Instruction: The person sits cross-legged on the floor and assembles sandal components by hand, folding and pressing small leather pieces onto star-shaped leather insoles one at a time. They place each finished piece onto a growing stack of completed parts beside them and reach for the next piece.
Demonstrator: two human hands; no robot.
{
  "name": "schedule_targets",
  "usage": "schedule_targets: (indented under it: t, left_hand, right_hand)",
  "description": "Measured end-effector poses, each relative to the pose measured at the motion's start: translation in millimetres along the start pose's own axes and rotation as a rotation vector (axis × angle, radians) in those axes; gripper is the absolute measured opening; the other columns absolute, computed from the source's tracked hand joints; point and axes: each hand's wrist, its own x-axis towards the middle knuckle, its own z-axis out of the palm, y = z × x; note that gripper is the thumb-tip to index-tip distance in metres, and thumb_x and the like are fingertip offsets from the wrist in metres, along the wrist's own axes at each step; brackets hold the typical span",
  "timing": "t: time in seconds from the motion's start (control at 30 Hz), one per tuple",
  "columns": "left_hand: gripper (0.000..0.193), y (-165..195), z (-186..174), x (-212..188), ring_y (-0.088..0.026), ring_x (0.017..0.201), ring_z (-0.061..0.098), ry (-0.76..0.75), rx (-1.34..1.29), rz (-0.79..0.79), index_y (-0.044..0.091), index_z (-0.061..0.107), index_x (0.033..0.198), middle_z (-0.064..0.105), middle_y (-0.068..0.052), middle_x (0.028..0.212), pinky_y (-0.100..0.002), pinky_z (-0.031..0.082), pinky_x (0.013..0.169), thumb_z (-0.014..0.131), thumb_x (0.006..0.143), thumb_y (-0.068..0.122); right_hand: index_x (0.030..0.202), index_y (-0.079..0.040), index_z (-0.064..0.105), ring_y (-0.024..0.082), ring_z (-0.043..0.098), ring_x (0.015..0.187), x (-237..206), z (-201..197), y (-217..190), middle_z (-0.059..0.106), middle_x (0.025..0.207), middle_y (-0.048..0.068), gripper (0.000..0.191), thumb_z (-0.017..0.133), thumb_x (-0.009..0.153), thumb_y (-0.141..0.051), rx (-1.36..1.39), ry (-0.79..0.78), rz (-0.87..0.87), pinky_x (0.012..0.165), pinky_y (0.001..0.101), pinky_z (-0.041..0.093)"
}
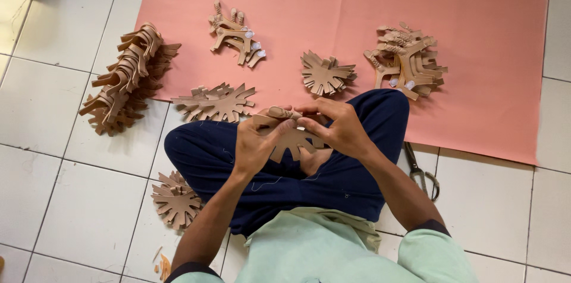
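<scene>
The left hand [257, 143] and right hand [337, 128] both grip one tan cut-out piece [292, 143] with radiating tabs, held above the lap of the seated person. Fingertips pinch its upper edge, so the step in hand appears to be folding or joining tabs. Judged from this, the next move calls for a steady two-hand pinch. Finished strap assemblies [407, 60] lie on the pink sheet [488, 104]; scissors [421, 171] rest on the floor.

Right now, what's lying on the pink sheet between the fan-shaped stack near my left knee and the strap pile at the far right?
In the head view, one small round tan cut-out stack lies between the fan-shaped stack and the strap pile, on the pink sheet.
</scene>
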Motion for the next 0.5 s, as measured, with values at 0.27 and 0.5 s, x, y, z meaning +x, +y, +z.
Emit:
schedule_targets:
  t: [0.27, 0.5]
  left_hand:
    - [0.012, -5.6, 8.1, -1.6, -0.026, 0.123, 0.069, 0.083, 0.053, 0.122, -0.005, 0.077, 0.101, 0.077, -0.011, 0.108, -0.034, 0.056, 0.103, 0.076, 0.092, 0.002]
    - [0.011, -1.5, 2.5, 3.2, -0.027, 0.126, 0.069, 0.01, 0.099, 0.142, -0.006, 0.078, 0.1, 0.078, -0.011, 0.103, -0.034, 0.056, 0.103, 0.074, 0.093, 0.001]
  right_hand:
    - [0.109, -0.006, 0.081, 0.01, 0.053, 0.064, -3.8, 7.4, 6.2, 0.061, 0.075, 0.003, 0.023, 0.083, 0.088, -0.016, -0.057, 0.081, 0.09, 0.057, 0.0269, 0.043]
    - [0.12, -0.008, 0.078, 0.007, 0.051, 0.07, -2.3, -1.7, 11.3, 0.059, 0.081, 0.001, 0.032, 0.08, 0.088, -0.013, 0.03, 0.009, 0.028, 0.059, 0.0244, 0.043]
